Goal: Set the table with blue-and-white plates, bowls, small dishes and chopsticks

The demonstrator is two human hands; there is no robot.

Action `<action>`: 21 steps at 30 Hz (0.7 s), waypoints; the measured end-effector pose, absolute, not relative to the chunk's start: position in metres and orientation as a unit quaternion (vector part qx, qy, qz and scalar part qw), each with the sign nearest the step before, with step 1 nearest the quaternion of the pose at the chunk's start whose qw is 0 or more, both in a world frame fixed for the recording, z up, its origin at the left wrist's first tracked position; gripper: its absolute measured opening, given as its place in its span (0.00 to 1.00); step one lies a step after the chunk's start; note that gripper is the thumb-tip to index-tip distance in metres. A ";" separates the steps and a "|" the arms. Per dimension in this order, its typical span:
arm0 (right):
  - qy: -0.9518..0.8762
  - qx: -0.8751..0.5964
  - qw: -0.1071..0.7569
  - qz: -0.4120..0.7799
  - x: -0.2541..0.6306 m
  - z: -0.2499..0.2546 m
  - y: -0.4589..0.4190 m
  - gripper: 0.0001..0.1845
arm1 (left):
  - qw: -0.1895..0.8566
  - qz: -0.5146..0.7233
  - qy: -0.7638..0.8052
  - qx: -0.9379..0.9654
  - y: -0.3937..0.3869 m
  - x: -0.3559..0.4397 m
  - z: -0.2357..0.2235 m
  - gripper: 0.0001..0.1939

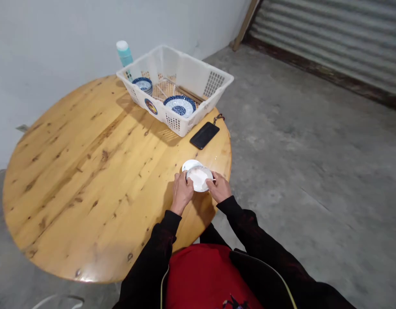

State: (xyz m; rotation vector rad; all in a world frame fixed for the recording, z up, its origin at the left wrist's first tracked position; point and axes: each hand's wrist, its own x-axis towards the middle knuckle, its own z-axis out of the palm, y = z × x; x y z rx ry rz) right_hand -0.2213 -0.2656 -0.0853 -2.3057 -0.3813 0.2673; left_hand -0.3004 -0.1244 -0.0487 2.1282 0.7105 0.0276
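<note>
My fingers hid parts of the bowl rim [199, 179], and its base was obscured; the white disc [190, 165] behind it was partly covered. The bowl was positioned near the right edge of the round wooden table [98, 171], with open surface leftward. My left hand [182, 191] and right hand [220, 187] were clamped on opposite sides, fingers curled, thumbs inside.

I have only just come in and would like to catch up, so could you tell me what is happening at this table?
A person holds a small white dish with the left hand and right hand, above another white piece. Beyond them are a black phone and a white basket holding blue-patterned dishes. A bottle stands behind the basket.
</note>
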 end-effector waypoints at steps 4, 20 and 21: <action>-0.162 -0.904 0.377 0.117 -0.196 -0.093 -0.257 0.24 | 0.417 0.020 0.329 0.847 -0.123 -0.282 -0.053 0.17; -0.224 -0.924 0.271 0.151 -0.162 -0.092 -0.244 0.21 | 0.325 -0.031 0.419 0.847 -0.133 -0.254 -0.042 0.16; -0.226 -0.925 0.262 0.159 -0.162 -0.091 -0.242 0.21 | 0.320 -0.030 0.424 0.847 -0.132 -0.255 -0.042 0.16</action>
